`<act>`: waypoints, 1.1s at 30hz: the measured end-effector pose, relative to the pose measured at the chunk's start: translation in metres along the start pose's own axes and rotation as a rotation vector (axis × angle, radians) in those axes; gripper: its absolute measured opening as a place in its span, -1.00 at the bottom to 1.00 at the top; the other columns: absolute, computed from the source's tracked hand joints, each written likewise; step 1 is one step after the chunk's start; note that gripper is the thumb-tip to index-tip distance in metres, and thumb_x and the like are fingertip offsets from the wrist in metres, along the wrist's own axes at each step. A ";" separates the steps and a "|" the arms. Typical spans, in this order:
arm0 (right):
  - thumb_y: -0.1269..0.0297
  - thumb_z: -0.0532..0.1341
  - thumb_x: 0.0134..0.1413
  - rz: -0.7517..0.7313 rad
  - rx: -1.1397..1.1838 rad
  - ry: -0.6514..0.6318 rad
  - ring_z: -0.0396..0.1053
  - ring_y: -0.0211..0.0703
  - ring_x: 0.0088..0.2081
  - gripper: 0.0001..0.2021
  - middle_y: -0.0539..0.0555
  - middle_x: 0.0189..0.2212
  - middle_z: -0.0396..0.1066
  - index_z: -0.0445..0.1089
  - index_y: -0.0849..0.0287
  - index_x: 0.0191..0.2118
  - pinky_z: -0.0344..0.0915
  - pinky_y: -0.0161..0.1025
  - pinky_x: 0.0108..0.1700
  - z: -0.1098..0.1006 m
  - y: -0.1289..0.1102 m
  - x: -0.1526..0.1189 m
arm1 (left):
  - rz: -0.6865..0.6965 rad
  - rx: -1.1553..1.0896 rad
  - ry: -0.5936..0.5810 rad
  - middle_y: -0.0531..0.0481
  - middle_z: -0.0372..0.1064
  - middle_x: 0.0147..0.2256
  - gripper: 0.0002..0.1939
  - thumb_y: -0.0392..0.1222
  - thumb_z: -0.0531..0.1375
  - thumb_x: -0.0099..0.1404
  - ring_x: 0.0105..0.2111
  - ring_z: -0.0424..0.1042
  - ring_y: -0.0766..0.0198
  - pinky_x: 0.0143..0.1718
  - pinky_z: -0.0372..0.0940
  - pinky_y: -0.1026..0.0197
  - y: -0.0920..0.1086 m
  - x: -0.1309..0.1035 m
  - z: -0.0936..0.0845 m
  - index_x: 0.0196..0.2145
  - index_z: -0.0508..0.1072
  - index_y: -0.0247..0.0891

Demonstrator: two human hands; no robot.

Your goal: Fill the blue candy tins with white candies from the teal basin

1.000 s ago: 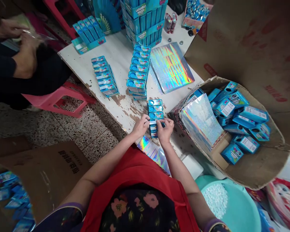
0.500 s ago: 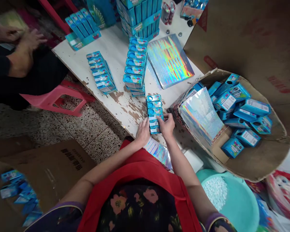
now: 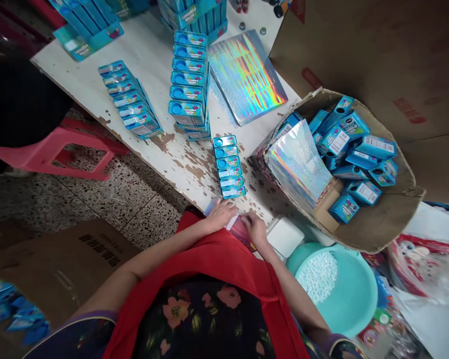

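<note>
- Small rectangular cardboard boxes in a short row (image 3: 227,166): bright blue, with white label panels.
- Flat holographic foil sheet on the table (image 3: 247,75): silver, with rainbow bands of green, orange and pink.
- Worn wooden table top (image 3: 160,45): white paint, flaked to brown patches near its edge.
- Round plastic basin (image 3: 353,299): turquoise, holding white pellets.
- Plastic stool (image 3: 56,152): pink.
- Large open cardboard carton (image 3: 389,219): brown, filled with blue boxes.
- Floor (image 3: 127,194): speckled grey terrazzo.
- Apron: red, over dark floral cloth.
</note>
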State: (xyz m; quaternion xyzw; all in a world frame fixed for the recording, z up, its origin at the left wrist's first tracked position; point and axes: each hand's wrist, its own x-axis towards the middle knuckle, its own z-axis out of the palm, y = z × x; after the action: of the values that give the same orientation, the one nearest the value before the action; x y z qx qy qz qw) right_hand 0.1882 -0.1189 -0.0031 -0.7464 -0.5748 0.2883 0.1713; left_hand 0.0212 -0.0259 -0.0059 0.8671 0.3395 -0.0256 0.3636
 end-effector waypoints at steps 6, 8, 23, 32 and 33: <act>0.19 0.13 0.25 -0.173 -0.251 0.100 0.31 0.04 -0.07 -0.76 0.16 -0.07 0.45 0.46 0.07 -0.06 0.18 -0.03 -0.04 0.002 -0.004 -0.004 | -0.082 -0.029 -0.057 -0.11 0.48 -0.25 -0.67 -0.21 -0.05 0.39 -0.18 0.38 0.09 -0.11 0.08 0.04 -0.003 0.011 -0.009 -0.37 0.46 -0.28; 0.23 0.12 0.26 -0.275 -0.355 0.121 0.30 0.02 -0.09 -0.76 0.15 -0.10 0.47 0.45 0.07 -0.04 0.18 -0.05 -0.06 0.003 -0.004 -0.009 | -0.098 -0.035 -0.074 -0.11 0.48 -0.27 -0.66 -0.21 -0.06 0.38 -0.21 0.38 0.11 -0.13 0.09 0.05 -0.004 0.013 -0.008 -0.38 0.47 -0.28; 0.16 0.09 0.29 -0.399 -0.420 0.066 0.22 0.12 0.11 -0.61 0.24 0.06 0.39 0.32 0.23 0.13 0.19 0.01 0.04 0.010 0.002 -0.010 | -0.144 -0.079 -0.076 -0.12 0.48 -0.27 -0.68 -0.21 -0.04 0.34 -0.25 0.38 0.12 -0.13 0.09 0.09 -0.005 0.015 -0.007 -0.37 0.49 -0.29; 0.23 0.16 0.25 -0.440 -0.162 0.014 0.34 -0.01 -0.01 -0.84 0.16 -0.06 0.46 0.45 0.12 -0.15 0.26 -0.05 -0.02 -0.011 -0.005 -0.022 | -0.154 -0.087 -0.018 -0.13 0.48 -0.31 -0.67 -0.19 -0.03 0.35 -0.27 0.39 0.13 -0.09 0.09 0.04 -0.010 0.019 0.008 -0.39 0.50 -0.29; 0.24 0.16 0.24 -0.420 -0.118 0.021 0.37 -0.04 -0.09 -0.86 0.13 -0.16 0.49 0.45 0.11 -0.20 0.28 -0.07 -0.07 -0.015 -0.010 -0.022 | -0.149 -0.091 -0.007 -0.13 0.48 -0.31 -0.66 -0.19 -0.03 0.35 -0.26 0.39 0.12 -0.08 0.10 0.03 -0.010 0.019 0.008 -0.39 0.50 -0.29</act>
State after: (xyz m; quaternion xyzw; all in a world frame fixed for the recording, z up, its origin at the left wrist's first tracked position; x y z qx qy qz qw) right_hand 0.1867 -0.1356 0.0196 -0.6219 -0.7318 0.2041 0.1897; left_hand 0.0318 -0.0152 -0.0234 0.8221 0.4024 -0.0402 0.4008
